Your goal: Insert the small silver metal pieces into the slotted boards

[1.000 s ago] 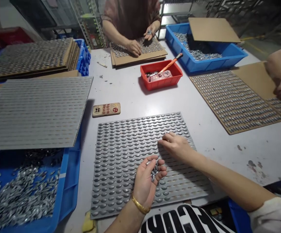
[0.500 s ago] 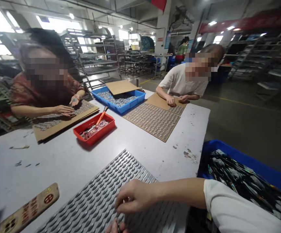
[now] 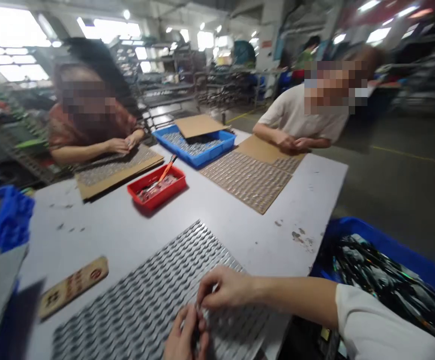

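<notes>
A grey sheet covered in rows of small silver oval pieces lies on the table in front of me. My right hand rests on its near right part, fingers pinched together at the sheet. My left hand is at the bottom edge, fingers curled around a few small metal pieces, fingertips meeting those of the right hand. A phone in a patterned case lies left of the sheet.
Two people sit across the table, each with hands on cardboard sheets of pieces. A red tray and a blue bin stand mid-table. Another blue bin sits at my right, blue crates at my left.
The view swung up from the table to the room, then slightly back left. My left hand has come up beside my right, which stays pinched at the sheet.
</notes>
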The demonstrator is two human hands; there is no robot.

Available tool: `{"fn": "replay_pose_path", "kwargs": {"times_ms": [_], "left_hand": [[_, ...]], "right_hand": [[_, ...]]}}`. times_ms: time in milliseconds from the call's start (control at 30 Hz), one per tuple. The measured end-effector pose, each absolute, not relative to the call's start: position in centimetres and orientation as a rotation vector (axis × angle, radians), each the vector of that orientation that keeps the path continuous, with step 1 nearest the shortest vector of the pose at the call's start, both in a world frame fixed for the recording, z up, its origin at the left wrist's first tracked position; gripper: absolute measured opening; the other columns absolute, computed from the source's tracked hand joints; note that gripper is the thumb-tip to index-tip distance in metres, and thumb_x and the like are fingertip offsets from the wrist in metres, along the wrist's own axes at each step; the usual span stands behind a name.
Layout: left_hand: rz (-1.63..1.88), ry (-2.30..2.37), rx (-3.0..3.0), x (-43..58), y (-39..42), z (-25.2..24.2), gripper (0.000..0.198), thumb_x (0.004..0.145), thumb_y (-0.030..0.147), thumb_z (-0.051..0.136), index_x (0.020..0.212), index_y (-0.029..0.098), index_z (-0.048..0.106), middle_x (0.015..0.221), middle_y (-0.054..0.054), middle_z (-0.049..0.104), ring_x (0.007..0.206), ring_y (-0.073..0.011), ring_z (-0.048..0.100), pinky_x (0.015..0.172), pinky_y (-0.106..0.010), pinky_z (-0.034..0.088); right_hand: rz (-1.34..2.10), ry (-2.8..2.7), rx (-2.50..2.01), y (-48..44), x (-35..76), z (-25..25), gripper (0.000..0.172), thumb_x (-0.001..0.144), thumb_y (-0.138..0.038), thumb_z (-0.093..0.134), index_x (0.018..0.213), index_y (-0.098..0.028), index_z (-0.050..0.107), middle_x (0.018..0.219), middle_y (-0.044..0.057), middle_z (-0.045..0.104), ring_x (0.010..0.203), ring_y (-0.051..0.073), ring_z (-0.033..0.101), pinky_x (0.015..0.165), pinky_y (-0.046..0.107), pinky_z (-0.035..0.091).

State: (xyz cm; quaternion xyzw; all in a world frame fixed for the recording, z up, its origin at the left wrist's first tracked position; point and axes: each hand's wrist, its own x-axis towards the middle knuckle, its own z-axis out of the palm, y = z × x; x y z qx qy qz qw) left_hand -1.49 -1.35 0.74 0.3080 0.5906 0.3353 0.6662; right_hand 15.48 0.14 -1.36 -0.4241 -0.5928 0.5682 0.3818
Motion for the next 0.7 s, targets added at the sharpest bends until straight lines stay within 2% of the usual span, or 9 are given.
{"fn": "replay_pose_path", "kwargs": {"times_ms": [33,100,200,333,500,700], "left_hand": [[0.767,1.341,0.603,-1.5,-1.5,0.9,0.013,0.083,0.028,0.061,0.09,0.017,0.064,0.079,-0.005,0.068,0.064,-0.0119,0.065,0.051,-0.018,0.052],[0.861,1.252,0.322,-1.5,-1.9,1.3,0.019,0.085,0.018,0.056,0.103,0.015,0.063,0.098,-0.01,0.069,0.081,-0.0146,0.068,0.068,-0.023,0.056],[0.892,1.175,0.156,-1.5,-2.5,1.4,0.024,0.084,0.014,0.056,0.108,0.012,0.061,0.101,-0.013,0.068,0.084,-0.0174,0.068,0.077,-0.029,0.057],[0.823,1.097,0.117,-0.7,-3.3,1.2,0.026,0.081,0.014,0.061,0.106,0.011,0.058,0.092,-0.011,0.068,0.072,-0.0139,0.067,0.071,-0.026,0.057],[0.813,1.074,0.132,0.1,-3.4,1.1,0.019,0.081,0.019,0.062,0.097,0.014,0.055,0.088,-0.01,0.068,0.069,-0.0144,0.066,0.066,-0.026,0.055],[0.795,1.05,0.179,0.1,-3.3,0.4,0.024,0.076,0.024,0.07,0.095,0.012,0.063,0.077,-0.004,0.061,0.062,-0.0086,0.056,0.058,-0.02,0.048]], "right_hand": [[1.304,-1.551,-1.149,-0.3,15.9,-1.1,0.015,0.072,-0.007,0.061,0.082,-0.014,0.07,0.072,-0.002,0.064,0.067,0.009,0.057,0.064,0.018,0.046],[0.972,-1.644,-1.245,-0.8,17.1,-1.1,0.018,0.076,-0.005,0.055,0.084,-0.016,0.067,0.08,0.001,0.065,0.075,0.011,0.059,0.068,0.022,0.048],[0.675,-1.812,-1.23,-0.6,19.1,-2.5,0.016,0.085,-0.01,0.051,0.092,-0.017,0.064,0.09,0.006,0.065,0.083,0.015,0.059,0.075,0.029,0.049],[0.447,-2.101,-1.173,0.1,19.9,-5.4,0.022,0.09,-0.011,0.045,0.102,-0.018,0.062,0.097,0.008,0.064,0.089,0.017,0.058,0.078,0.032,0.05],[0.244,-2.27,-1.148,1.1,19.0,-6.4,0.024,0.091,-0.008,0.043,0.102,-0.017,0.062,0.098,0.009,0.064,0.088,0.017,0.056,0.076,0.03,0.049],[0.174,-2.413,-1.095,2.0,17.9,-5.8,0.022,0.094,-0.017,0.043,0.102,-0.016,0.064,0.099,0.01,0.064,0.086,0.018,0.055,0.073,0.029,0.047]]}}
